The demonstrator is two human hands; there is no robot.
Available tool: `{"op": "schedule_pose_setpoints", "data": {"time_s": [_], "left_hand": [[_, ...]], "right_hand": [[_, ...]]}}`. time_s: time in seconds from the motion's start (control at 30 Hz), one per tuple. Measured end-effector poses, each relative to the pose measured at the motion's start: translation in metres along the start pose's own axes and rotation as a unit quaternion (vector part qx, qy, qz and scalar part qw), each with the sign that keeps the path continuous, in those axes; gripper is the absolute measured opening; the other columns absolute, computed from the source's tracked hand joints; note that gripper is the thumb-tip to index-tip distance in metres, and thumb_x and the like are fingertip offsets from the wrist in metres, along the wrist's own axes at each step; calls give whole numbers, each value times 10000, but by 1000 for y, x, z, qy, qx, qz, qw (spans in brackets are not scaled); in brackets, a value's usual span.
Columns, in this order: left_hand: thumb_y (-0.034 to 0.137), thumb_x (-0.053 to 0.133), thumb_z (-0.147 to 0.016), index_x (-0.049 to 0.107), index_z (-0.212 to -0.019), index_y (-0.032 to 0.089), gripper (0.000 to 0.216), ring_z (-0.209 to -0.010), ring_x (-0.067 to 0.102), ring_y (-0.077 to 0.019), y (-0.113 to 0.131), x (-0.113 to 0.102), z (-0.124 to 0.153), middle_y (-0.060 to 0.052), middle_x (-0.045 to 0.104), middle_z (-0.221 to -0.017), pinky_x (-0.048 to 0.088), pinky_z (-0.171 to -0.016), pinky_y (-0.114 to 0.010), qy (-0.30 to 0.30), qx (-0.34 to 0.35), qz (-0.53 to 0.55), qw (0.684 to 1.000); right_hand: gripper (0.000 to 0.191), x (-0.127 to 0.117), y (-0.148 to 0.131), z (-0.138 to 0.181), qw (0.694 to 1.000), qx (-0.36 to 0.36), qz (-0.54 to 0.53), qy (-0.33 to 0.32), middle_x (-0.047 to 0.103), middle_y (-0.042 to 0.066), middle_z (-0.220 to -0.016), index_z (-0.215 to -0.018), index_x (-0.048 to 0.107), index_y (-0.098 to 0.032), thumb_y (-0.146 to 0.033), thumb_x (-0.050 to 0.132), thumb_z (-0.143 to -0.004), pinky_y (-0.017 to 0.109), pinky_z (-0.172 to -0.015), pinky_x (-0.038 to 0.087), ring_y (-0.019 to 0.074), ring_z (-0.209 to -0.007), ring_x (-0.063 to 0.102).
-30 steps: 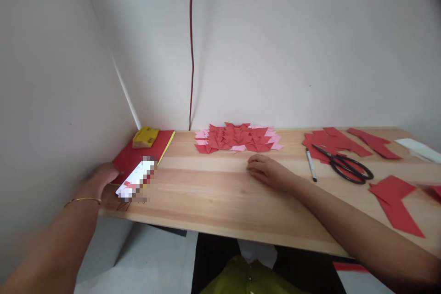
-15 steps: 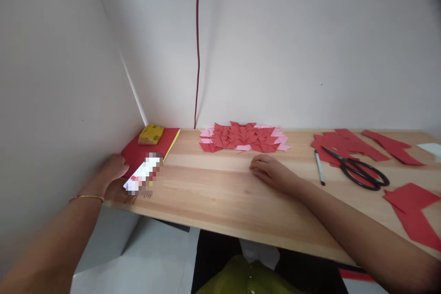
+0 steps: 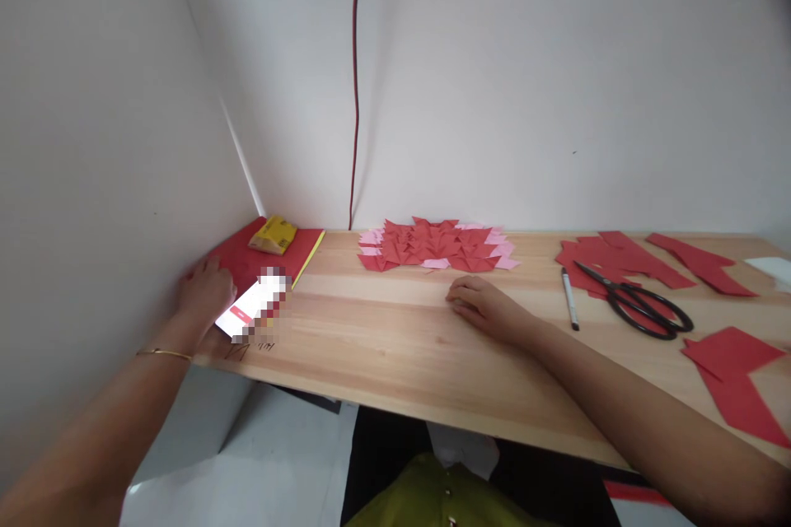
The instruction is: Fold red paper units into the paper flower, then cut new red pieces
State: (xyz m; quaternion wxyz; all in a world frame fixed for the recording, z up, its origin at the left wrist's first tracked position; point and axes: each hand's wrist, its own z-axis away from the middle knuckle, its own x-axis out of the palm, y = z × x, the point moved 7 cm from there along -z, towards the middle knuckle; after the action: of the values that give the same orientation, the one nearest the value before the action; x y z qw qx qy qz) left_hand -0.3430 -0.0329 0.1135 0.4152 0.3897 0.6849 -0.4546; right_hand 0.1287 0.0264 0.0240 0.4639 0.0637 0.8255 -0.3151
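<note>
My left hand point(image 3: 207, 292) is at the table's left end by the wall, its fingers closed on the near left edge of a stack of red sheets point(image 3: 247, 263). That edge is raised, so the stack tilts. A phone point(image 3: 253, 309) with a lit screen lies on the stack beside my hand. A small yellow pack point(image 3: 272, 235) sits tilted on the stack's far end. My right hand point(image 3: 485, 305) rests on the wooden table point(image 3: 383, 346) with fingers curled and nothing in them, just in front of a spread of folded red and pink paper pieces point(image 3: 438, 245).
A pen point(image 3: 569, 299) and black scissors point(image 3: 636, 305) lie to the right, the scissors on red paper offcuts point(image 3: 624, 259). More red cut shapes point(image 3: 735, 370) lie at the right front, and a white sheet point(image 3: 772, 268) at the far right. A red cable point(image 3: 354, 82) runs down the wall.
My left hand has moved up along the red stack's edge and lifted it, so the phone and yellow pack now tilt. The right hand has stayed put.
</note>
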Motion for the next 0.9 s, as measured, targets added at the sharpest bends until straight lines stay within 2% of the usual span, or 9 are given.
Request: {"op": "schedule_pose_setpoints", "data": {"time_s": [0.07,0.13,0.27,0.43,0.6,0.7,0.9], "left_hand": [[174,364,-816,604,-816,51,270,-1065,471,-350,5,-4,2,-233,543,-1099,405,-764,-427,20,28,-112,993],[160,323,-842,614,-859,44,314,-1036,485,-331,7,-4,1,-229,548,-1087,409,-745,-409,16,47,-152,987],[94,264,-842,639,-855,40,379,-990,496,-322,11,-4,-3,-231,559,-1052,414,-700,-396,-27,73,-158,984],[83,250,-850,636,-882,9,394,-1008,473,-323,17,-25,-6,-244,555,-1036,414,-723,-406,-2,73,-177,981],[86,259,-856,641,-864,22,388,-1012,467,-314,17,-38,-10,-212,564,-997,405,-748,-420,-7,67,-188,980],[94,280,-858,641,-862,36,366,-998,466,-300,16,-52,-14,-196,568,-988,398,-760,-417,0,65,-194,979],[78,243,-871,622,-870,15,385,-983,462,-276,19,-95,-28,-178,563,-964,385,-793,-403,51,58,-226,971]], "right_hand": [[192,0,1,0,1000,1,-6,2,607,126,-1031,-991,625,-186,-245,478,-882,405,-854,467,235,-969,552],[196,0,1,0,1000,1,-9,3,608,127,-1036,-992,627,-188,-251,478,-883,412,-853,469,238,-970,553],[198,0,0,0,1000,-1,-8,3,611,126,-1011,-987,628,-183,-250,473,-883,410,-848,469,238,-963,552],[198,-1,0,0,1000,6,-8,5,601,129,-1022,-993,623,-177,-246,474,-882,401,-853,469,234,-969,549],[198,0,1,1,1000,1,-7,5,599,125,-1028,-1004,617,-175,-237,474,-882,404,-864,470,231,-981,543],[191,0,1,0,1000,1,-16,6,603,121,-1015,-998,619,-181,-233,478,-880,407,-861,474,231,-975,545],[190,-2,0,0,1000,5,-23,5,600,125,-1012,-987,619,-175,-236,477,-877,410,-860,469,233,-970,544]]}}
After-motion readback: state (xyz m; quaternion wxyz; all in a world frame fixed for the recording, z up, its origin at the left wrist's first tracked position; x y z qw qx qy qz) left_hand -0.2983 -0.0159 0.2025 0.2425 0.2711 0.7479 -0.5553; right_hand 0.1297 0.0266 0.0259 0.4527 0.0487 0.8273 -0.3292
